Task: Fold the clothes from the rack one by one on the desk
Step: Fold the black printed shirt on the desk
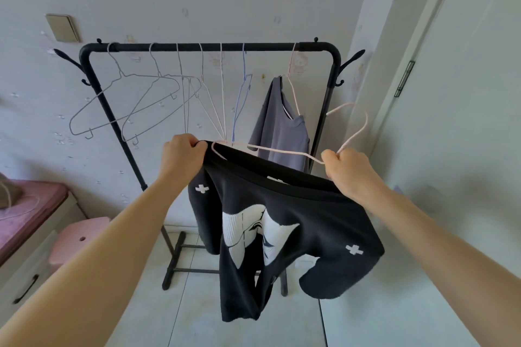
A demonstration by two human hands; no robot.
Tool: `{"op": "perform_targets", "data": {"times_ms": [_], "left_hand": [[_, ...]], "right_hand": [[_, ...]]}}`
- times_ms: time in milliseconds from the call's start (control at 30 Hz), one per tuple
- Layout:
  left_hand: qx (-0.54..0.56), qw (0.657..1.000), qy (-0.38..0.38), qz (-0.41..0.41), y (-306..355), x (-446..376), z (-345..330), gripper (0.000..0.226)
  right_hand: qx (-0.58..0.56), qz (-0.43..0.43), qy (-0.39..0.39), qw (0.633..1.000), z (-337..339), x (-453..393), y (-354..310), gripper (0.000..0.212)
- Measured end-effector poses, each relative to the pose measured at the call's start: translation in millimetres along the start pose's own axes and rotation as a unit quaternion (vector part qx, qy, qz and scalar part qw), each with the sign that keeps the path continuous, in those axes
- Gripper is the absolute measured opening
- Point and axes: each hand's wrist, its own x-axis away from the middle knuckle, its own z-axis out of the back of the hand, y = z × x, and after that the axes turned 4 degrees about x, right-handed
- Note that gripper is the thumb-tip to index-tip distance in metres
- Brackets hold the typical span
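Up close, the left hand (182, 153) grips the ribbed hem of a soft black knit sweater (284, 236) with white crosses, held before the rack; the right hand (346, 169) pinches a thin pink wire hanger (293, 153). Behind, a grey top (282, 127) hangs on the black tubular rack (208, 47).

No legible text, brand name, label or number appears anywhere in the view. The only sign-like marks are woven into the black sweater (284, 222): a small white cross (202, 189) on one sleeve, a second white cross (354, 249) on the other sleeve, and a large white figure (251, 229) across the body of the garment, whose form cannot be identified because the knit hangs folded. Faint pale cartoon prints (298, 63) on the wall behind the rack carry no readable lettering.
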Motion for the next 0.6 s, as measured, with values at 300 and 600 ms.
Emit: {"op": "perform_targets", "data": {"times_ms": [300, 600], "left_hand": [[0.033, 0.987, -0.147, -0.048, 1.0, 8.5, 16.6, 0.023], [0.054, 0.979, -0.140, -0.140, 9.4, 19.0, 4.0, 0.016]], "right_hand": [[-0.240, -0.101, -0.022, 0.965, -5.0, -9.5, 11.8, 0.032], [-0.362, -0.146, -0.023, 0.920, -24.4, -31.0, -16.9, 0.040]]}}
